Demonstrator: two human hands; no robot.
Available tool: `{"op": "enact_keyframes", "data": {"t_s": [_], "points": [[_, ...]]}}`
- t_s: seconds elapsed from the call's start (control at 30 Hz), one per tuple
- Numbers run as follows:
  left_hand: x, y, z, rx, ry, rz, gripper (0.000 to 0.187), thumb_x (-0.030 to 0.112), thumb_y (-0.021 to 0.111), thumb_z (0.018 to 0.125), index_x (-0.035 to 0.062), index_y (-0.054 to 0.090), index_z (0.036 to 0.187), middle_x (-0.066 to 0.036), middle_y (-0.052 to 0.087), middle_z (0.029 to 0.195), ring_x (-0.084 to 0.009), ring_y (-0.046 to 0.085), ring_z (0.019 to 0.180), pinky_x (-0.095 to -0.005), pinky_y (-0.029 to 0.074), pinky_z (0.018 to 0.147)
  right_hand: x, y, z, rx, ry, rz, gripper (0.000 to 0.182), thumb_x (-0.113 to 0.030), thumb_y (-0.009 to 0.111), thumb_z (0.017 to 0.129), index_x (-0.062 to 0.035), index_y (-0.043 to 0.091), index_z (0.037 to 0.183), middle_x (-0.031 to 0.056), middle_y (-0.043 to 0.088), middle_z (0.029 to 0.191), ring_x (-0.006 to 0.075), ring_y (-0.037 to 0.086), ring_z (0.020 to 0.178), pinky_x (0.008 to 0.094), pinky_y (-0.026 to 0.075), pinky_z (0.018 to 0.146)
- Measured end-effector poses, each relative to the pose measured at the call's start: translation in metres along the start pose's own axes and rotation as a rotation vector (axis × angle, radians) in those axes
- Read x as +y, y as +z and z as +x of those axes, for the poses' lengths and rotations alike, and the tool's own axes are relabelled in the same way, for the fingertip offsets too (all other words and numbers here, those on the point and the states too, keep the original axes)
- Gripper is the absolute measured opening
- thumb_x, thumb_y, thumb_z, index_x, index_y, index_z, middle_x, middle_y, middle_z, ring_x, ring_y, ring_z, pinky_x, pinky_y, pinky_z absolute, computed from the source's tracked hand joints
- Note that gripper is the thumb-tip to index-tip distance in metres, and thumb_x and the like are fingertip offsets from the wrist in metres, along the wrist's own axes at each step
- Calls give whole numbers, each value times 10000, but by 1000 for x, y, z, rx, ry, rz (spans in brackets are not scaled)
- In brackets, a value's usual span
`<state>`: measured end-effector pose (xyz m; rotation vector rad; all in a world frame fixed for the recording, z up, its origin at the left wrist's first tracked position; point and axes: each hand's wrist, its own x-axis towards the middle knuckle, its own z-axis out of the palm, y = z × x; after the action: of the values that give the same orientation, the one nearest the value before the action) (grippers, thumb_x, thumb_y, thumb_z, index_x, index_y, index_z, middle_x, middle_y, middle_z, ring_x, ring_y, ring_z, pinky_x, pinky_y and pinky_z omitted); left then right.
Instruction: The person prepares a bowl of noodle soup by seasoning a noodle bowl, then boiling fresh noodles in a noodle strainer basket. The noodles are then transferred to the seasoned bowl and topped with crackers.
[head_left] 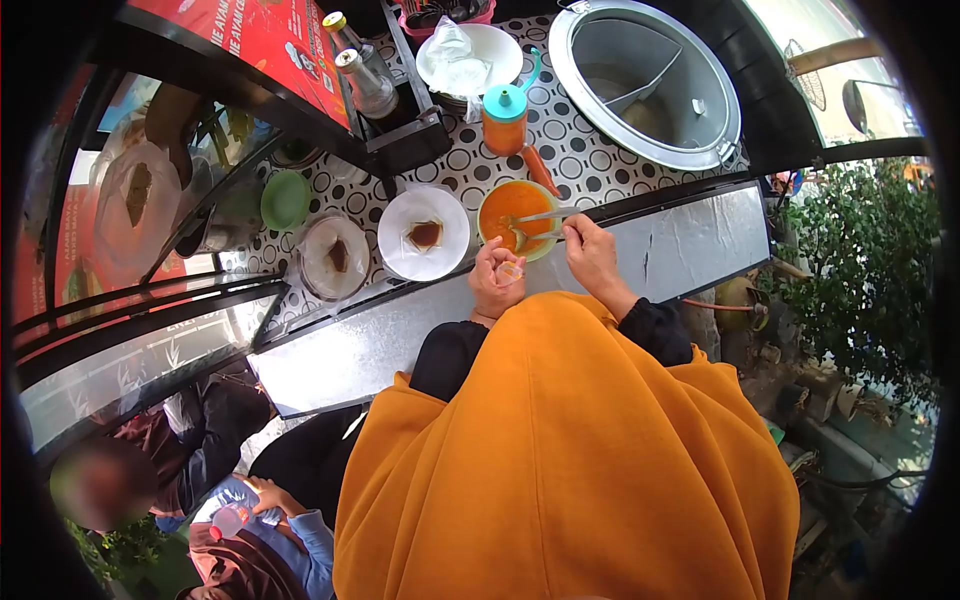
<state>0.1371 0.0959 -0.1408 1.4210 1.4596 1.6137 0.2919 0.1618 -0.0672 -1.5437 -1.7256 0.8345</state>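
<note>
A bowl [487, 203] of orange sauce sits at the counter's near edge, with two metal utensils in it. My right hand [595, 258] is closed around the handle of the lower one, a spoon [545, 236]. The other metal handle [548, 214] rests across the bowl's rim just above my fingers; its far end lies in the sauce. At the bowl's lower left, my left hand [496, 284] has its fingers curled around a small clear plastic piece [510, 271], perhaps a bag or cup. Two paper-lined bowls with brown contents, one white [400, 215] and one clear-rimmed [318, 275], stand to the left.
An orange squeeze bottle [504, 135] with a turquoise lid stands behind the bowl. A large metal pot [575, 85] occupies the back right. Sauce bottles [368, 90] and a green bowl [286, 200] are at left. Two people [270, 545] sit below left; one holds a plastic bottle.
</note>
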Motion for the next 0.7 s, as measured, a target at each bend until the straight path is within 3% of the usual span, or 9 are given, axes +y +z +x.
{"op": "enact_keyframes", "data": {"t_s": [0.1, 0.2, 0.3, 0.57, 0.7], "points": [[3, -1, 8, 23, 5, 13, 589, -6, 728, 757, 11, 407, 1250, -50, 573, 807, -106, 576, 728, -219, 470, 687, 16, 4, -1, 30, 161, 141, 101, -89, 560, 872, -5, 616, 867, 83, 568, 579, 159, 526, 491, 303, 402, 485], [-5, -3, 15, 19, 32, -24, 637, -19, 723, 757, 17, 360, 1279, -57, 573, 845, -106, 573, 768, -217, 464, 715, 23, -2, 3, 12, 285, 316, 104, -94, 559, 884, -19, 629, 866, 5, 539, 562, 53, 466, 504, 241, 365, 468], [-5, -7, 18, 37, 40, -47, 671, -26, 733, 729, 26, 352, 1279, -59, 569, 827, -120, 580, 722, -228, 469, 679, 21, -9, 9, 42, 309, 411, 102, -89, 558, 885, -26, 633, 857, -13, 547, 570, 49, 470, 498, 232, 367, 468], [20, -20, 53, 14, 136, -27, 722, -36, 731, 723, 31, 300, 1298, -69, 541, 861, -121, 562, 730, -223, 459, 673, -17, -47, 32, 93, 96, 244, 91, -73, 558, 877, -9, 620, 862, -4, 521, 569, 56, 443, 510, 232, 362, 486], [23, -21, 69, -17, 182, -15, 724, -29, 727, 719, 28, 298, 1299, -67, 538, 861, -123, 557, 749, -226, 457, 696, -23, -61, 42, 77, 67, 250, 102, -67, 530, 920, -27, 606, 865, -52, 476, 595, 17, 409, 520, 180, 310, 464]]}}
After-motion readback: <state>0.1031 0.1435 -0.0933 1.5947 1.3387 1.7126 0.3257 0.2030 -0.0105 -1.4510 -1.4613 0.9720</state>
